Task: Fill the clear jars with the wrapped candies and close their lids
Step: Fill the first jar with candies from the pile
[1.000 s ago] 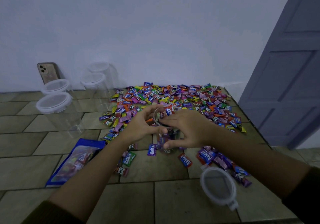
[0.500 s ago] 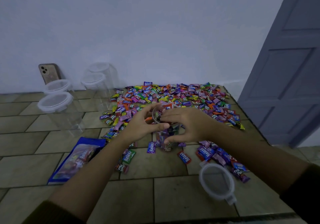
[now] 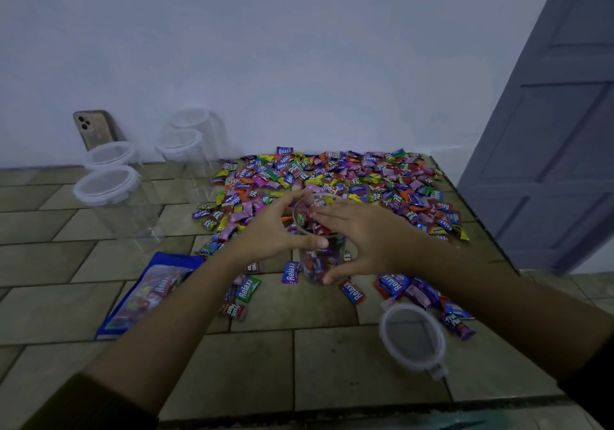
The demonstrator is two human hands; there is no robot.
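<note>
Holding one open jar (image 3: 317, 262), four lidded jars (image 3: 107, 186)

Wall (image 3: 299, 47) beyond the right hand (image 3: 368, 237): plain, pale bluish-white, unmarked. Right of that hand, past the table edge: grey-blue panelled door (image 3: 548, 147). Table (image 3: 332, 363) under the hand: tan tile pattern, staggered joints. Tiled floor (image 3: 591, 286) shows at the door's foot. Light dim, cool.

Clear plastic jar (image 3: 319, 263); glossy wrapped candies (image 3: 332, 177); matt tiles (image 3: 259, 363).
</note>
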